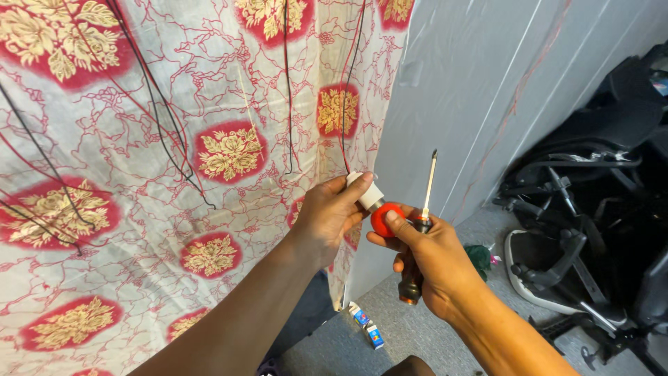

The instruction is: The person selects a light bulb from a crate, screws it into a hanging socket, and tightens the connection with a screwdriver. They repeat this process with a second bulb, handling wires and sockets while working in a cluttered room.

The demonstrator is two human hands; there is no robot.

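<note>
1. Where the patterned red-and-cream cloth point(174, 174) hangs as a backdrop, the head view shows the left hand point(327, 212) closed around a white lamp holder point(365, 191), thumb over its top and fingers curled behind it, so the holder is pinched firmly just in front of the cloth.
2. A small red bulb point(384, 218) sits at the lower end of the holder, and the right thumb presses against it. The right hand point(431, 261) is wrapped shut around a screwdriver point(423, 209), shaft pointing up, handle end sticking out below the palm.
3. Thin red and black wires point(344, 83) run down the cloth, and one of them reaches the holder from above. Whether it is fixed inside the holder cannot be told, since the left fingers hide that end.
4. To the right stands a pale grey panel wall point(487, 104); beyond it, dark chair parts point(584, 209) lie on the floor. Small coloured boxes point(367, 326) rest on the floor below the hands.
5. Risks, as I judge them: the right hand does two jobs at once, so the screwdriver could slip from the palm or its tip could snag the cloth. A hard thumb push could crack or loosen the bulb. Pulling the holder away could strain the thin wire at its top.
</note>
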